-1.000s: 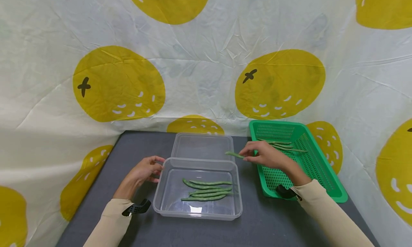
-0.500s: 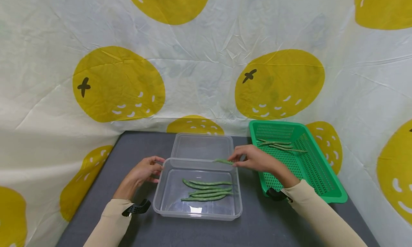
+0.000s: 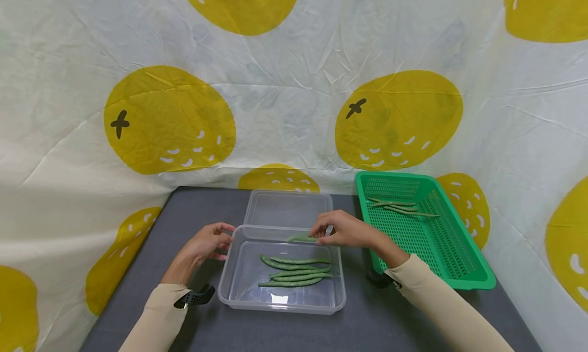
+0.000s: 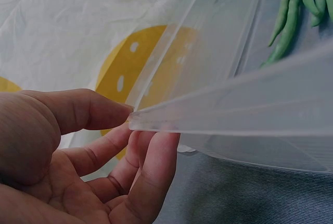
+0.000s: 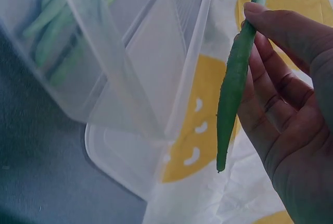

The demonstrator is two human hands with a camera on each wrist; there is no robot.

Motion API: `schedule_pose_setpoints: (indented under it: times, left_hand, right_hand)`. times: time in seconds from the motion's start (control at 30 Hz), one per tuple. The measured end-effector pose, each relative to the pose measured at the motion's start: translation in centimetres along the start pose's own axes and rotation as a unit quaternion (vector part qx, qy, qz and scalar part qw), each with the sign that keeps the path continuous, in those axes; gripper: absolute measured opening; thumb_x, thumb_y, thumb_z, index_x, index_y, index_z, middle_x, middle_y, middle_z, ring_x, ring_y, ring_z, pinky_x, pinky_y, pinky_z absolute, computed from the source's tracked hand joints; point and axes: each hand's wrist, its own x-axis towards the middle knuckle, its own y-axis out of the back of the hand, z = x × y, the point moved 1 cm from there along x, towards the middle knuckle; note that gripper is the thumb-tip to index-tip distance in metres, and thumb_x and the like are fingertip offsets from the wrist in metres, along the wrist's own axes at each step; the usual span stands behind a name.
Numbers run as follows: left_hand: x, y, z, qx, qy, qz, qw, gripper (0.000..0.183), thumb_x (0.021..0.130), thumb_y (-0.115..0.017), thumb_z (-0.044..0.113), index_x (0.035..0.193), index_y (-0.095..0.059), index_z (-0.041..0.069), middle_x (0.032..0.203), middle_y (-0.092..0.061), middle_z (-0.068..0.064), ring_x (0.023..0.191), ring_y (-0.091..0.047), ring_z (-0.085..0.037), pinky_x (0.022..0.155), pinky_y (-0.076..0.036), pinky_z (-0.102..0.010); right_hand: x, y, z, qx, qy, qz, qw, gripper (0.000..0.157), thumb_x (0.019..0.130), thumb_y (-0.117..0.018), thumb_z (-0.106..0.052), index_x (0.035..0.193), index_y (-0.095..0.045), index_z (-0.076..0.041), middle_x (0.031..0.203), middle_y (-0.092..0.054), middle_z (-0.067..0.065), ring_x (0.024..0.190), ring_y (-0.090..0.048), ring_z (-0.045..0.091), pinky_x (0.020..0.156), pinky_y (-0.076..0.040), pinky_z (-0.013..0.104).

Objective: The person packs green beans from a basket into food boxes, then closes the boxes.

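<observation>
My right hand (image 3: 342,229) pinches a green bean (image 5: 234,83) between thumb and fingertips, over the back right part of a clear plastic container (image 3: 282,307). Inside that container several green beans (image 3: 298,273) lie side by side, toward its right. At the container's back left corner, my left hand (image 3: 209,242) pinches the rim, thumb on top and fingers below, as the left wrist view (image 4: 130,117) shows.
A flat clear lid (image 3: 287,206) lies behind the container. To the right stands a green perforated basket (image 3: 470,250) with several beans (image 3: 404,209) at its back. A patterned cloth (image 3: 285,122) hangs behind the dark table (image 3: 202,204).
My right hand has carried the bean leftward from beside the green basket to over the container. The left hand has stayed at the container's rim.
</observation>
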Motion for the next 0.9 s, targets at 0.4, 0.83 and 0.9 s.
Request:
schedule_pose_setpoints:
  times: [0.4, 0.83, 0.9]
  left_hand:
    - [0.1, 0.0, 0.0, 0.006, 0.003, 0.002, 1.0, 0.043, 0.095, -0.06, 0.009, 0.136, -0.053, -0.003, 0.107, -0.065, -0.021, 0.082, -0.066, -0.022, 0.065, -0.059, -0.037]
    - [0.1, 0.0, -0.1, 0.007, 0.001, 0.003, 1.0, 0.044, 0.095, -0.06, 0.008, 0.136, -0.053, -0.003, 0.106, -0.065, -0.019, 0.081, -0.065, -0.022, 0.064, -0.059, -0.038]
    - [0.0, 0.0, -0.1, 0.006, -0.001, 0.003, 1.0, 0.044, 0.095, -0.06, 0.008, 0.136, -0.052, -0.003, 0.104, -0.066, -0.018, 0.08, -0.065, -0.021, 0.064, -0.059, -0.038]
  right_hand:
    - [1.7, -1.0, -1.1, 0.025, 0.018, -0.014, 0.999, 0.019, 0.094, -0.073, -0.016, 0.113, -0.075, -0.019, 0.105, -0.069, -0.004, 0.092, -0.065, 0.006, 0.077, -0.059, 0.031]
    - [0.7, -0.3, -0.6, 0.053, -0.008, 0.006, 0.999, 0.023, 0.095, -0.072, -0.015, 0.116, -0.073, -0.023, 0.107, -0.068, -0.007, 0.097, -0.066, 0.01, 0.086, -0.058, 0.037]
    - [0.5, -0.1, -0.4, 0.053, -0.008, 0.009, 0.999, 0.023, 0.095, -0.072, -0.015, 0.116, -0.073, -0.023, 0.107, -0.068, -0.006, 0.097, -0.066, 0.011, 0.086, -0.058, 0.038]
